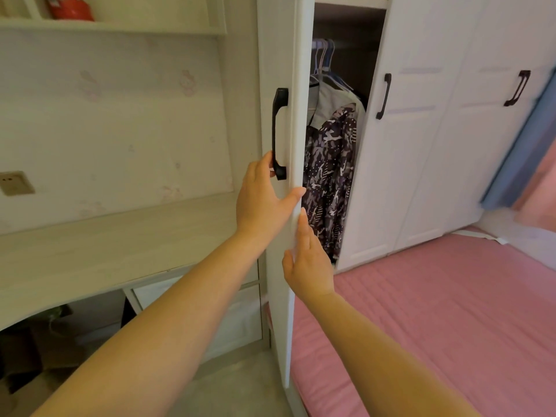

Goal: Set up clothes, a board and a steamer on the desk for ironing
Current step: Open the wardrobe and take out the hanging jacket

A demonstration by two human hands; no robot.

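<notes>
The task looks barely begun. The desk (pixel 99 236), left of the wardrobe door (pixel 278 70), lies bare in the part that shows: no clothes, no board, no steamer on it. Neither a board nor a steamer is visible anywhere in view. The clothes (pixel 329 173) hang on hangers inside the wardrobe, just right of the door's free edge, with a dark patterned jacket in front and a pale garment behind it. So everything is left to do: take out garments, find the board and steamer, and lay them on the desk.

The left hand (pixel 264 197) lies on the door's face just below its black handle (pixel 279 133), fingers loosely spread, fingertips by the handle's lower end and thumb hooked over the door's edge. The right hand (pixel 310 263) sits lower on that edge, fingers straight and together, resting flat against it. Neither hand holds anything; judging by their placement, they are swinging the door.
</notes>
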